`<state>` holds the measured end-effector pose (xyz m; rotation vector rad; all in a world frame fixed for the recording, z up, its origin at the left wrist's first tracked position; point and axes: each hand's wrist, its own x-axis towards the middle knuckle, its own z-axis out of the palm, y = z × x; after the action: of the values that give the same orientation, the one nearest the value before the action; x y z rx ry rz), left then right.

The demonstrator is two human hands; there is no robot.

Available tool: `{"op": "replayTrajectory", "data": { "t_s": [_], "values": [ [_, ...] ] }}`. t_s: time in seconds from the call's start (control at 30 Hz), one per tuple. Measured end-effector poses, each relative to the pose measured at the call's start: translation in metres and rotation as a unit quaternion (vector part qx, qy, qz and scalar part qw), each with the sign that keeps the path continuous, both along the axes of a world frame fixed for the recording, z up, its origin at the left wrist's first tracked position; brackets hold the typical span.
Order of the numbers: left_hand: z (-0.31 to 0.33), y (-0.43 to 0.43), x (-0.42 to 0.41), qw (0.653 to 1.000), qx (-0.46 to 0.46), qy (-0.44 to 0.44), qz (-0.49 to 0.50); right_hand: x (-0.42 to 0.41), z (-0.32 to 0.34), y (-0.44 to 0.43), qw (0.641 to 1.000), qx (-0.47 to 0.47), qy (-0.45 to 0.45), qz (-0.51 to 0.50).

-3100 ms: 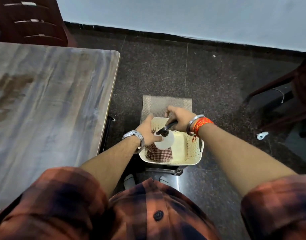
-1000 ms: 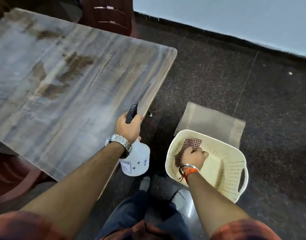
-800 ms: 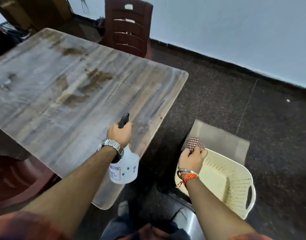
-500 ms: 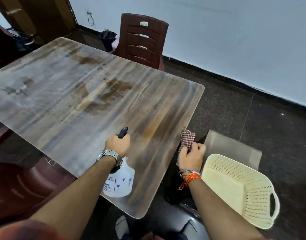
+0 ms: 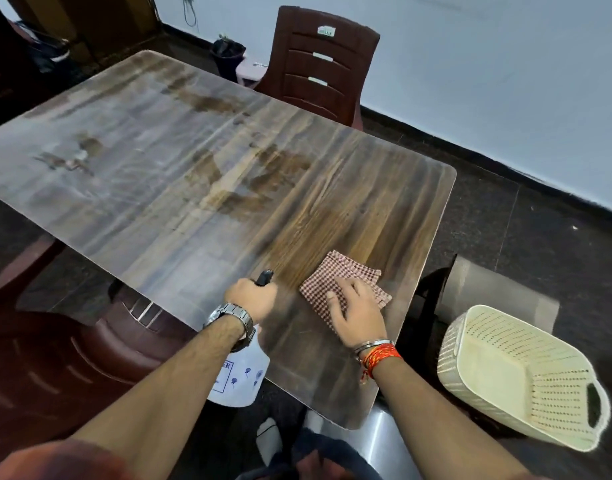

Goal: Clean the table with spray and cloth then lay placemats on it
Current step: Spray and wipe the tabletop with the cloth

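Checked cloth lies under our flat right hand on tabletop; left hand grips spray bottle.

Left wrist hides the spray bottle neck and part of its label; right hand covers the checked cloth near corner.

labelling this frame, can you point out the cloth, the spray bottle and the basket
cloth point(image 5: 335, 271), head view, bare checked part above the fingers
spray bottle point(image 5: 240, 382), head view, white body below the wrist
basket point(image 5: 498, 372), head view, inner perforated wall
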<state>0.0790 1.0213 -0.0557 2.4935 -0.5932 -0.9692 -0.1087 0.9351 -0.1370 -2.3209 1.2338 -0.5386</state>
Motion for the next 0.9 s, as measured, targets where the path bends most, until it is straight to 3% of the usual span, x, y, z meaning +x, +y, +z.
{"op": "replayTrajectory", "data": {
  "t_s": [0.13,0.2,0.37,0.7,0.9],
  "values": [
    [0.0,0.006,0.015,1.0,-0.01,-0.01,0.024,0.016,-0.02,-0.007,0.969,0.016,0.23,0.087],
    [0.002,0.009,0.025,0.999,-0.009,-0.013,0.034,0.022,-0.028,-0.007,0.959,-0.003,0.269,0.084],
    [-0.001,0.014,0.056,0.996,-0.007,-0.008,0.088,0.054,-0.038,-0.026,0.97,-0.032,0.239,0.02],
    [-0.014,0.029,0.088,0.994,-0.025,-0.022,0.108,0.142,-0.04,-0.046,0.968,-0.017,0.252,0.011],
    [-0.015,0.066,0.114,0.994,-0.025,-0.061,0.083,0.218,-0.033,0.03,0.959,-0.013,0.249,0.131]
  ]
}}
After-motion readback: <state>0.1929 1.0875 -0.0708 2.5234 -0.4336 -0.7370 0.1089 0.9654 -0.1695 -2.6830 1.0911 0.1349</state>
